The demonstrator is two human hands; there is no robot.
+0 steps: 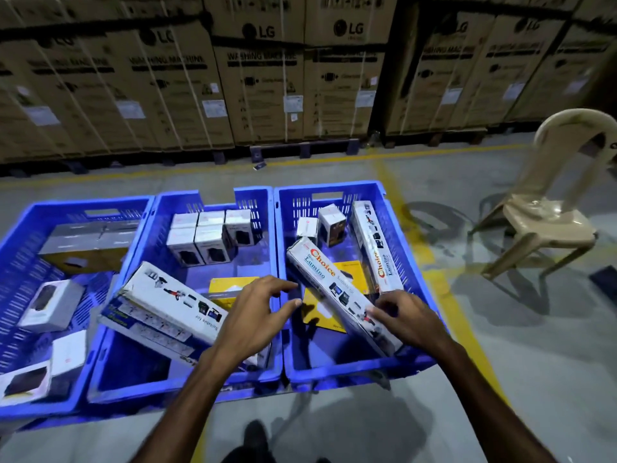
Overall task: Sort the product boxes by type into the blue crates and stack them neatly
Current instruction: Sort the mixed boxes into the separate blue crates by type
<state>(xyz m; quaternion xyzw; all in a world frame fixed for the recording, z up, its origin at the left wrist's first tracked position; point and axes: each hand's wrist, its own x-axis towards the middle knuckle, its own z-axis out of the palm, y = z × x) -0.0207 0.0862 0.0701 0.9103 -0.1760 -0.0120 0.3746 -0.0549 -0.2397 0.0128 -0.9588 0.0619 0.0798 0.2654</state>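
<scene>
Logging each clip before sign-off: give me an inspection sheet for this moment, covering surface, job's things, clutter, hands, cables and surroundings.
Surface: grey concrete floor with yellow painted lines.
Job's things: three blue crates side by side: left crate, middle crate, right crate. Small white boxes stacked at the middle crate's back; a long white box lies tilted across its left rim. Right crate holds a Choice Lumino box lying diagonally, a second one along the right wall, and a yellow box underneath.
Clutter: small dark item on the floor.
Hands: left hand open, above the crates' shared rim; right hand grips the diagonal box's near end.
Cables: nothing seen.
Surroundings: stacked LG cartons, beige plastic chair.
</scene>
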